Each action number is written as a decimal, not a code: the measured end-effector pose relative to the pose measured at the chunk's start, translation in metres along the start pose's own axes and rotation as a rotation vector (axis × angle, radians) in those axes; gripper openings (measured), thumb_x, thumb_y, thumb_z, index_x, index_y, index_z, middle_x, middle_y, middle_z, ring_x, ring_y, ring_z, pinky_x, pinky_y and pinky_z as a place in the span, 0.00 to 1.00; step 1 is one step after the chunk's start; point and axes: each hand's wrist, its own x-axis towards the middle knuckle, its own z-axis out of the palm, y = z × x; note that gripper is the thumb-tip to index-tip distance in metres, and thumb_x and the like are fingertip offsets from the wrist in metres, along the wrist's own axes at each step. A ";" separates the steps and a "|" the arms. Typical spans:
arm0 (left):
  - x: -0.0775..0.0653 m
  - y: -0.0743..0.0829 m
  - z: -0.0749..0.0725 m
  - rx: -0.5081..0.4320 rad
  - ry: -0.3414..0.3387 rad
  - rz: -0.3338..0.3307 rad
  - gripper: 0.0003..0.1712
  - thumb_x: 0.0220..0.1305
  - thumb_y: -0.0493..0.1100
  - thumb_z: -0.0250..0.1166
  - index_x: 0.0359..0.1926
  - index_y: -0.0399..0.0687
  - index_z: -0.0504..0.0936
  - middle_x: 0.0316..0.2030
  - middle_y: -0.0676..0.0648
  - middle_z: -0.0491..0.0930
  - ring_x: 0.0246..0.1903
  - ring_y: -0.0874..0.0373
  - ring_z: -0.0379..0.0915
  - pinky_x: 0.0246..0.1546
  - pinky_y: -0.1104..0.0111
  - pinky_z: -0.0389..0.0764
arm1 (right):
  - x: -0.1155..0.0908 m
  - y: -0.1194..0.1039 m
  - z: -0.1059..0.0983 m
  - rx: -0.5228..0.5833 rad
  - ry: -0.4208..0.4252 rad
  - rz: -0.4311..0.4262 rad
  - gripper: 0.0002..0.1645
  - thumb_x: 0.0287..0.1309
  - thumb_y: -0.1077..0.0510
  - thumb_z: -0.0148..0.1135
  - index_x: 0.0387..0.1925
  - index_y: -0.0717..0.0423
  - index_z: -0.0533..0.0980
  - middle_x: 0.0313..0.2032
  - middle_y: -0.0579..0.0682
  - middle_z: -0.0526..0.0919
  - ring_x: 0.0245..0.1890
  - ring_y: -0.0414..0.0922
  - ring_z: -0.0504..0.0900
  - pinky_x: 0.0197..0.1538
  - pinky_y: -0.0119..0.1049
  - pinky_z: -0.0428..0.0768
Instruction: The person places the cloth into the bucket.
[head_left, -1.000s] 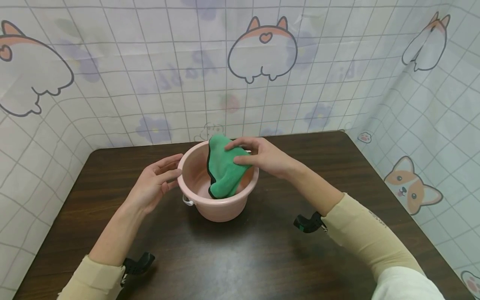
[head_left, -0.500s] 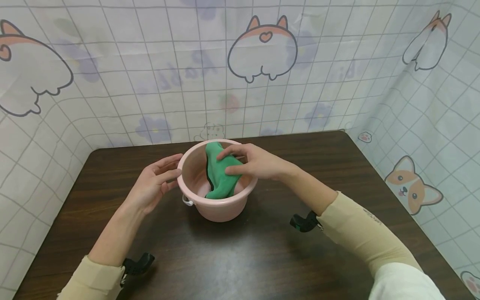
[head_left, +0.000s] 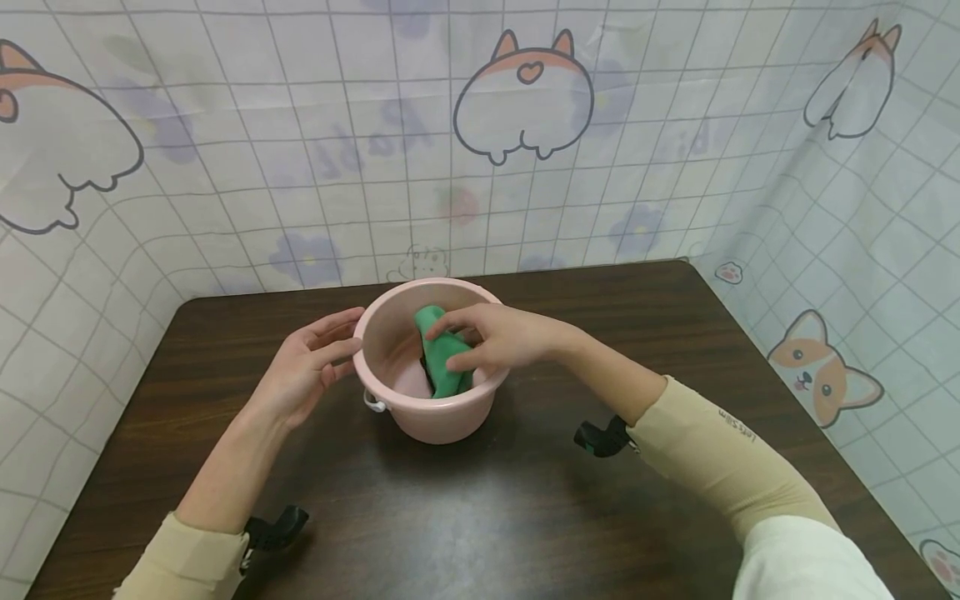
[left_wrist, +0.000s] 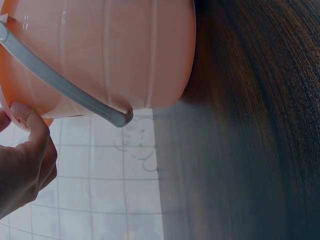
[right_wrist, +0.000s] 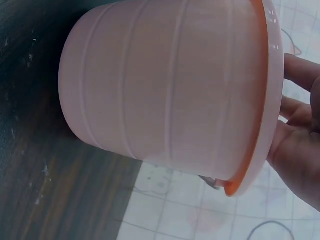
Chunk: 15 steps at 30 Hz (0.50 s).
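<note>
A pale pink bucket [head_left: 435,427] stands upright on the dark wooden table. My left hand [head_left: 303,367] holds its left rim between thumb and fingers; the left wrist view shows fingertips of that hand [left_wrist: 27,160] at the rim. Inside the bucket lies a green cloth [head_left: 444,367] with dark edging, bunched and partly covered by my right hand [head_left: 510,335]. That hand reaches over the right rim, its thumb and forefinger spread on the cloth and gripping it. From the right wrist view, the cloth is hidden behind the bucket wall [right_wrist: 150,90].
The bucket's grey handle [left_wrist: 70,92] hangs down its outer side. Around the bucket spreads the brown table [head_left: 465,517]. A white gridded sheet [head_left: 420,192] with dog drawings hangs behind and beside it. Small black devices [head_left: 277,527] sit at both sleeves.
My right hand has moved down and slightly left, lowering the green cloth deeper into the bucket. The left hand and the bucket have stayed almost still.
</note>
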 end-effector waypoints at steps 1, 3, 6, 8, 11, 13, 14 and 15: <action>0.000 0.000 0.000 0.000 0.001 0.000 0.34 0.73 0.35 0.63 0.75 0.34 0.62 0.65 0.40 0.66 0.60 0.55 0.70 0.55 0.68 0.81 | 0.000 -0.001 0.000 -0.004 -0.005 -0.001 0.27 0.70 0.53 0.65 0.68 0.49 0.73 0.61 0.44 0.77 0.56 0.44 0.77 0.55 0.38 0.79; 0.000 0.000 -0.001 0.000 0.005 0.000 0.34 0.73 0.35 0.63 0.75 0.34 0.63 0.66 0.40 0.66 0.60 0.55 0.70 0.55 0.68 0.81 | -0.001 -0.002 0.000 -0.022 -0.001 0.000 0.27 0.70 0.53 0.65 0.68 0.49 0.73 0.61 0.44 0.77 0.56 0.42 0.79 0.55 0.37 0.80; 0.000 0.000 -0.001 0.005 0.009 0.003 0.34 0.73 0.36 0.64 0.75 0.35 0.63 0.66 0.40 0.66 0.61 0.55 0.70 0.55 0.68 0.81 | -0.006 -0.002 -0.001 -0.049 0.025 -0.013 0.26 0.70 0.54 0.65 0.67 0.49 0.74 0.61 0.47 0.79 0.56 0.40 0.81 0.55 0.37 0.81; 0.000 -0.002 -0.002 0.010 0.006 0.011 0.34 0.73 0.37 0.64 0.75 0.36 0.64 0.65 0.41 0.67 0.61 0.56 0.70 0.54 0.68 0.81 | -0.010 0.001 -0.002 -0.054 0.063 -0.046 0.25 0.70 0.55 0.65 0.66 0.49 0.75 0.59 0.49 0.80 0.54 0.40 0.83 0.54 0.37 0.82; -0.001 -0.006 -0.006 0.019 -0.011 0.035 0.33 0.75 0.40 0.64 0.74 0.36 0.65 0.63 0.44 0.70 0.56 0.56 0.74 0.53 0.67 0.82 | -0.021 0.007 -0.007 -0.021 0.159 -0.134 0.22 0.70 0.56 0.65 0.64 0.50 0.76 0.56 0.49 0.83 0.54 0.43 0.83 0.55 0.39 0.82; 0.000 -0.010 -0.010 0.024 -0.022 0.059 0.31 0.76 0.42 0.63 0.73 0.36 0.67 0.61 0.45 0.73 0.52 0.57 0.76 0.50 0.67 0.83 | -0.030 0.016 -0.011 -0.004 0.249 -0.185 0.20 0.71 0.57 0.65 0.62 0.51 0.78 0.54 0.48 0.84 0.53 0.45 0.84 0.52 0.41 0.83; 0.000 -0.012 -0.013 0.031 -0.023 0.072 0.29 0.76 0.43 0.62 0.72 0.37 0.68 0.59 0.46 0.74 0.50 0.57 0.77 0.49 0.67 0.84 | -0.035 0.021 -0.014 0.010 0.295 -0.201 0.19 0.71 0.57 0.65 0.61 0.52 0.78 0.53 0.47 0.84 0.52 0.47 0.84 0.51 0.42 0.84; 0.000 -0.014 -0.017 0.043 -0.022 0.082 0.28 0.77 0.44 0.61 0.71 0.37 0.69 0.58 0.45 0.75 0.48 0.56 0.77 0.48 0.66 0.84 | -0.041 0.026 -0.016 0.021 0.339 -0.200 0.18 0.71 0.57 0.64 0.60 0.53 0.79 0.51 0.48 0.85 0.51 0.47 0.85 0.49 0.43 0.85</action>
